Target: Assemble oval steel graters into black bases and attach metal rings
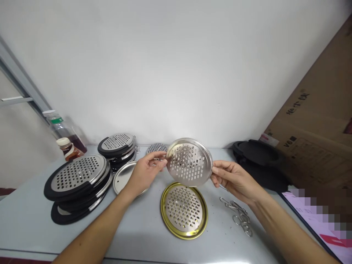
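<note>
A round silver grater plate (189, 161) is held up and tilted between my two hands above the table. My left hand (151, 168) pinches its left rim between thumb and fingers. On the opposite rim, my right hand (228, 178) grips it the same way. Below it lies a second grater disc set in a gold-coloured round lid (164, 216). A plain silver lid (123, 178) rests partly hidden behind my left wrist. Several wire rings and clips (240, 216) are scattered near my right forearm.
At left stand two stacks of round graters with black rims, one nearer (77, 176) and one farther (118, 143). A small jar (68, 148) and a bottle (64, 126) are behind them. Black round parts (255, 154) lie at right beside a large cardboard box (310, 135). Another grater disc (156, 147) sits near the wall.
</note>
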`<control>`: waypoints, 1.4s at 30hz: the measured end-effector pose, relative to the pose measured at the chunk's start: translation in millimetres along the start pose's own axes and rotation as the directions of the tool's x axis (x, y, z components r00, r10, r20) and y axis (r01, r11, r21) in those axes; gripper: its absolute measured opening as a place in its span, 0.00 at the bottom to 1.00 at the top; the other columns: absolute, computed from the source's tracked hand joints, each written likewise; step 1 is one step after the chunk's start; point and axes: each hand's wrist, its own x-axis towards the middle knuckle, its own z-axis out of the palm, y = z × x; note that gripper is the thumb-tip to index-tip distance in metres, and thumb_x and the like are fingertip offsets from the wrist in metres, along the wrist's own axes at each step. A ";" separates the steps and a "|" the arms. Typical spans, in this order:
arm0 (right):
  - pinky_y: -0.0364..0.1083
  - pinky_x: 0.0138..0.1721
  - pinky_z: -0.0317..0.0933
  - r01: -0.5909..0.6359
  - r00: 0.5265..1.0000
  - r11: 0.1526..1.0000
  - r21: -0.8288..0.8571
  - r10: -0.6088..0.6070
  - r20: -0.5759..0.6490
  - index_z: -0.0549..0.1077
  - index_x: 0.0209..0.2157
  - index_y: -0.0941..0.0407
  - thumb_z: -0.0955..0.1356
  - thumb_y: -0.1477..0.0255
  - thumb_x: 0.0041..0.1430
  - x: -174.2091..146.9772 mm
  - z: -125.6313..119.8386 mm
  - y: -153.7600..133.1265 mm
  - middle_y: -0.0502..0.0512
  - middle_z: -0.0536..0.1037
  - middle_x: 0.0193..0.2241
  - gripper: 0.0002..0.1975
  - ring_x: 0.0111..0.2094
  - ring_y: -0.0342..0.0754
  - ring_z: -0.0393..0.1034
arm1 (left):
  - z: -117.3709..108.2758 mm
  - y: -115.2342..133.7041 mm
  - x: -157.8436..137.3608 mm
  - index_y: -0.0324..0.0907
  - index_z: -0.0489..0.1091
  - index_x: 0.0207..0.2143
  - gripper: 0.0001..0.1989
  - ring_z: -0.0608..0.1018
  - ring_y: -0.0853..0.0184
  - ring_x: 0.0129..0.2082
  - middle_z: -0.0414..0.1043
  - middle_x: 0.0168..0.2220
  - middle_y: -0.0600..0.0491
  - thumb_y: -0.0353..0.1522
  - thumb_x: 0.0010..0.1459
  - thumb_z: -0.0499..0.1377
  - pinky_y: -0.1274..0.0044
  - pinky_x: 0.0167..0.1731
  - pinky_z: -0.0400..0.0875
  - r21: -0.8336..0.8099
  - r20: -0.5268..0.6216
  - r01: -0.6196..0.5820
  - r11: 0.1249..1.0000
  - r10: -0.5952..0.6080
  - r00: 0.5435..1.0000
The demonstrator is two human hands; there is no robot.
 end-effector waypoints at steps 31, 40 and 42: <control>0.48 0.34 0.62 -0.122 0.968 0.433 -0.893 -0.146 -0.203 0.68 0.54 0.53 0.59 0.59 0.66 -52.6 46.8 70.1 0.55 0.77 0.32 0.21 0.31 0.51 0.71 | 15.0 -31.7 -69.5 0.43 0.72 0.48 0.19 0.74 0.66 0.31 0.72 0.39 0.50 0.41 0.56 0.59 0.73 0.36 0.69 0.363 0.062 0.290 0.885 -0.334 0.941; 0.59 0.54 0.61 0.013 0.972 0.262 -0.965 -0.228 -0.048 0.64 0.60 0.48 0.66 0.54 0.58 -72.7 36.4 80.7 0.63 0.64 0.58 0.29 0.58 0.62 0.60 | 2.3 -30.8 -83.4 0.57 0.61 0.60 0.30 0.64 0.53 0.60 0.56 0.63 0.51 0.42 0.55 0.62 0.60 0.58 0.61 0.546 0.282 -0.025 0.837 -0.155 0.947; 0.62 0.58 0.57 0.072 0.978 0.245 -0.967 -0.208 0.020 0.62 0.61 0.48 0.68 0.52 0.55 -77.3 36.0 84.3 0.62 0.56 0.64 0.34 0.63 0.65 0.51 | -0.9 -33.2 -86.1 0.60 0.57 0.62 0.34 0.53 0.50 0.66 0.46 0.68 0.54 0.46 0.54 0.63 0.56 0.62 0.52 0.579 0.360 -0.103 0.808 -0.141 0.922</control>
